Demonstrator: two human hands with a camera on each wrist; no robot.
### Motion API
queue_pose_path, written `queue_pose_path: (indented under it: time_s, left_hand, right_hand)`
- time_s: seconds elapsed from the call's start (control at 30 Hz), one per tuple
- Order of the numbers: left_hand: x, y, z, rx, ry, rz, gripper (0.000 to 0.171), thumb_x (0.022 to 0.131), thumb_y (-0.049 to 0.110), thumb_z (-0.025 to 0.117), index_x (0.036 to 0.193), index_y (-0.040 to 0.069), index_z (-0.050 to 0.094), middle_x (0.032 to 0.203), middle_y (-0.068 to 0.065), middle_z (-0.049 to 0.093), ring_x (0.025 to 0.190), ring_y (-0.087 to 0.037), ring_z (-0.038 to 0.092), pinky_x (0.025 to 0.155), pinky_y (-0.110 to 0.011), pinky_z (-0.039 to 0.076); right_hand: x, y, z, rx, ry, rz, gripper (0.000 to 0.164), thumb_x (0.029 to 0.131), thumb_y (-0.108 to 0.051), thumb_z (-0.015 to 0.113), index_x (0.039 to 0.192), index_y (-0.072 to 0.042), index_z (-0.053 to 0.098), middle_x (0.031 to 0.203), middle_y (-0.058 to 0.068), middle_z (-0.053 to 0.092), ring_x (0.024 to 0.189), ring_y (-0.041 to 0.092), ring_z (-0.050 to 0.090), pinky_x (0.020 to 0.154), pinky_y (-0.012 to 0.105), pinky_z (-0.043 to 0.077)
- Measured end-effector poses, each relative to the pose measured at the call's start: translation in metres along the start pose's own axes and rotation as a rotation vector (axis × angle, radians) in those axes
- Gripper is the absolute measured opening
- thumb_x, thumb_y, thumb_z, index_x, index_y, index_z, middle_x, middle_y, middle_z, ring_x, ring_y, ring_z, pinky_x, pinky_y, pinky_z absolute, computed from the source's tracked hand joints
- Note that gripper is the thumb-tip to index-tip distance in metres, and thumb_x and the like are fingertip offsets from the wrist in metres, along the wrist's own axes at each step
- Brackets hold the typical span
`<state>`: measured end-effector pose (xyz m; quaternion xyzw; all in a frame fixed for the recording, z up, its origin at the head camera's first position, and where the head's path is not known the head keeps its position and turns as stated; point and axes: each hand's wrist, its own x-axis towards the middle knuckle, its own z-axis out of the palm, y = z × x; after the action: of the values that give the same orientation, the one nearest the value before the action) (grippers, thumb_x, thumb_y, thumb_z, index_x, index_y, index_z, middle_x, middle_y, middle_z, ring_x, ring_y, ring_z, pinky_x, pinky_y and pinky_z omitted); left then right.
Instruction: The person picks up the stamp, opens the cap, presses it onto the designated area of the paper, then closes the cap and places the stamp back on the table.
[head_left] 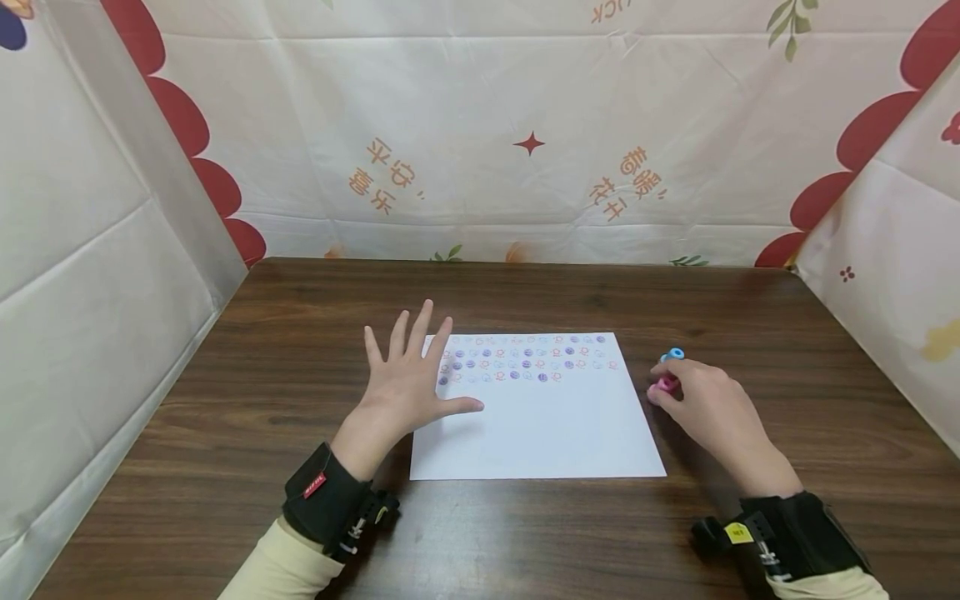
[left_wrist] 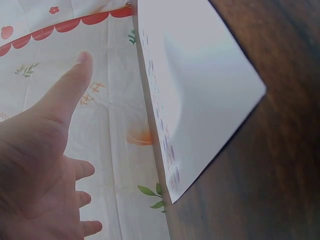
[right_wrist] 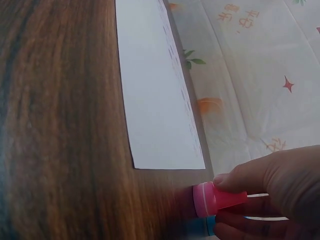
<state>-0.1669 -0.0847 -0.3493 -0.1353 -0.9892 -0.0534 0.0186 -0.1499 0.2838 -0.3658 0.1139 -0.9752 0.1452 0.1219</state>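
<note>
My left hand (head_left: 405, 387) is spread wide over the left part of a white sheet of paper (head_left: 540, 433), holding nothing. The left wrist view shows its thumb (left_wrist: 75, 80) stretched out and clear of the paper. Beyond the sheet's right edge, my right hand (head_left: 708, 408) pinches a pink stamp (right_wrist: 204, 199) between thumb and fingers. A blue stamp (head_left: 672, 354) is just behind the pink one, by the fingertips; whether the fingers touch it I cannot tell. Rows of small purple, red and blue prints (head_left: 528, 364) cover the paper's upper part.
The sheet lies on a dark wood-grain table (head_left: 525, 542). A pale printed cloth (head_left: 480, 100) hangs behind the table's back edge, and similar cloth panels (head_left: 105, 333) stand along both sides. Each wrist wears a black strap (head_left: 330, 492) with a small camera.
</note>
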Motion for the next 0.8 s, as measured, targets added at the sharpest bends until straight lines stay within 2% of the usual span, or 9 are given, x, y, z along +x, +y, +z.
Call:
queue_pose_path:
  time_s: [0.3, 0.67, 0.8]
  left_hand:
    - [0.000, 0.000, 0.001, -0.004, 0.011, 0.001, 0.119, 0.063, 0.083, 0.056, 0.154, 0.019, 0.015, 0.162, -0.012, -0.002, 0.143, -0.041, 0.003, 0.108, -0.076, 0.000]
    - [0.000, 0.000, 0.000, -0.009, 0.016, 0.001, 0.118, 0.063, 0.083, 0.056, 0.154, 0.019, 0.016, 0.162, -0.012, -0.001, 0.143, -0.041, 0.004, 0.108, -0.076, 0.001]
    - [0.000, 0.000, -0.001, -0.006, 0.011, -0.001, 0.118, 0.064, 0.084, 0.056, 0.154, 0.019, 0.015, 0.162, -0.012, -0.001, 0.143, -0.040, 0.004, 0.108, -0.076, 0.001]
  right_hand:
    - [0.002, 0.000, -0.003, 0.027, 0.000, 0.000, 0.023, 0.076, -0.011, 0.079, 0.094, 0.001, 0.070, 0.076, 0.013, 0.068, 0.061, 0.022, 0.052, 0.048, 0.035, 0.049]
    - [0.003, -0.006, -0.004, 0.046, 0.037, -0.021, 0.022, 0.076, -0.012, 0.079, 0.093, -0.001, 0.071, 0.073, 0.009, 0.066, 0.060, 0.021, 0.050, 0.047, 0.033, 0.044]
    - [0.005, -0.010, -0.005, 0.045, 0.054, -0.022, 0.023, 0.076, -0.012, 0.079, 0.094, -0.001, 0.070, 0.076, 0.013, 0.068, 0.061, 0.023, 0.050, 0.047, 0.034, 0.045]
